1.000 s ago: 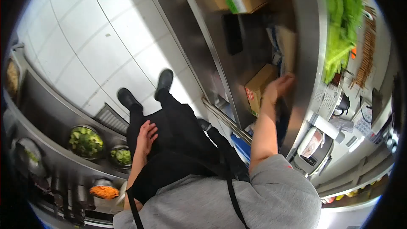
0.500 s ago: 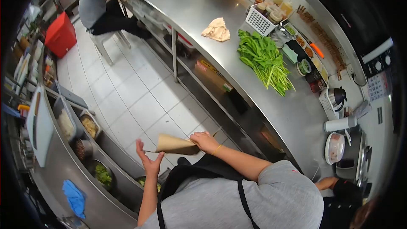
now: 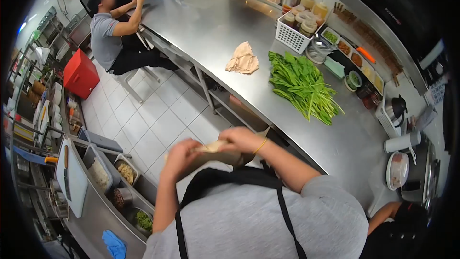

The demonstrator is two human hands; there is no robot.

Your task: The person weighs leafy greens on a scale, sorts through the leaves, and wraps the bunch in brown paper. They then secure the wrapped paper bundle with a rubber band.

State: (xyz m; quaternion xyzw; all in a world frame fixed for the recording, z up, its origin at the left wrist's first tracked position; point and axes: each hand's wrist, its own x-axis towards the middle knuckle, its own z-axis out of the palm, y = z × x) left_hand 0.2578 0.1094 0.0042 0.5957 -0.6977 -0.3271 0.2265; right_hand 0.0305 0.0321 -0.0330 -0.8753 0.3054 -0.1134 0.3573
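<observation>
In front of my apron, both hands grip the upper edge of a brown paper bag [image 3: 225,157]. My left hand [image 3: 182,154] is closed on its left end, fingers bent over the rim. The right hand [image 3: 242,140], with a yellow band at the wrist, pinches the rim farther right. Motion blurs the fingertips a little, and my forearms and apron hide the bag's lower part. Beyond the hands, a crumpled piece of brown paper [image 3: 243,60] lies on the steel counter [image 3: 201,24], beside a heap of leafy greens [image 3: 304,84].
A seated person [image 3: 112,38] leans on the counter's far end; another person [image 3: 397,225] is at lower right. On my left are a prep station with food containers [image 3: 127,171], a cutting board with a knife [image 3: 71,177] and a blue cloth [image 3: 114,243]. A red bin [image 3: 81,74] stands behind.
My left hand, open beside the bag before, is now closed on its rim. Both hands and the bag have risen, and the view has tilted up, showing more of the seated person.
</observation>
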